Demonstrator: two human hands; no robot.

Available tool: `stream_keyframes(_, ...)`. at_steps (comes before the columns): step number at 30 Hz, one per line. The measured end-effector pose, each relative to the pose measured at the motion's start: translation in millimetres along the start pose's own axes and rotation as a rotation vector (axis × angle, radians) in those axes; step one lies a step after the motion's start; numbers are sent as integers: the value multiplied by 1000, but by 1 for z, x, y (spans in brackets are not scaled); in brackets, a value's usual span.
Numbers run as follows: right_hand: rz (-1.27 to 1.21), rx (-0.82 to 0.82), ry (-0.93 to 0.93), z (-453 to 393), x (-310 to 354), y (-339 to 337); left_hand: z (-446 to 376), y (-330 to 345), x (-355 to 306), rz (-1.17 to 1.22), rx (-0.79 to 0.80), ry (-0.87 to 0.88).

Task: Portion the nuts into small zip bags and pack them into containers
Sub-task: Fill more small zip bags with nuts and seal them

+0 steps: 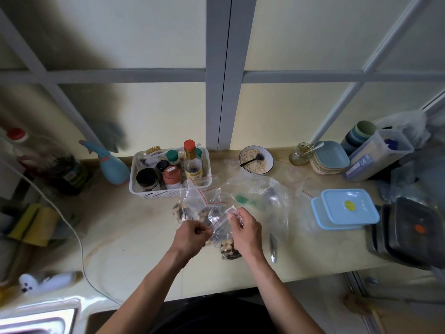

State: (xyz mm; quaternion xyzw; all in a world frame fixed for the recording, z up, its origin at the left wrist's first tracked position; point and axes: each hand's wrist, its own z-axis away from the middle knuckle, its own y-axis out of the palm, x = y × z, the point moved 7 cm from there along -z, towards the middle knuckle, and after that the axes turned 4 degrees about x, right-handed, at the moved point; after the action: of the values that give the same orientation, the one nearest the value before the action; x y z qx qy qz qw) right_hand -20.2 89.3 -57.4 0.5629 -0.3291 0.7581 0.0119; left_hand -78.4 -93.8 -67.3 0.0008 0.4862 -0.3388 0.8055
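Observation:
A small clear zip bag (pixel 222 233) with a red seal line holds mixed nuts just above the counter. My left hand (pixel 190 236) pinches its left top corner. On the bag's right top edge my right hand (pixel 245 231) has its fingers closed. Behind it lie other small zip bags of nuts (pixel 192 208), their red-edged tops sticking up. A large crumpled clear bag (pixel 265 196) lies to the right of them. Two stacked light-blue lidded containers (pixel 346 209) stand on the right, with dark containers (pixel 409 230) beside them.
A metal spoon (pixel 273 247) lies right of my right hand. A white basket (pixel 144 191) of jars and bottles stands behind the bags. A bowl of oats (pixel 256 160), a glass jar (pixel 299 154) and stacked plates (pixel 330 157) line the back. A blue spray bottle (pixel 113 165) stands left. A sink (pixel 38 319) is at the lower left.

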Motion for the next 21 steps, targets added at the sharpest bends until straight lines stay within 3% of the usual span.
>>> stream_keyframes(8,-67,189,16,-1,2,7,7,11,-8,106,110,27)
stream_keyframes(14,-85,296,42,3,7,14,8,6,-10,188,30,125)
stream_keyframes(21,14,321,-44,2,12,29,6,5,-11,62,4,132)
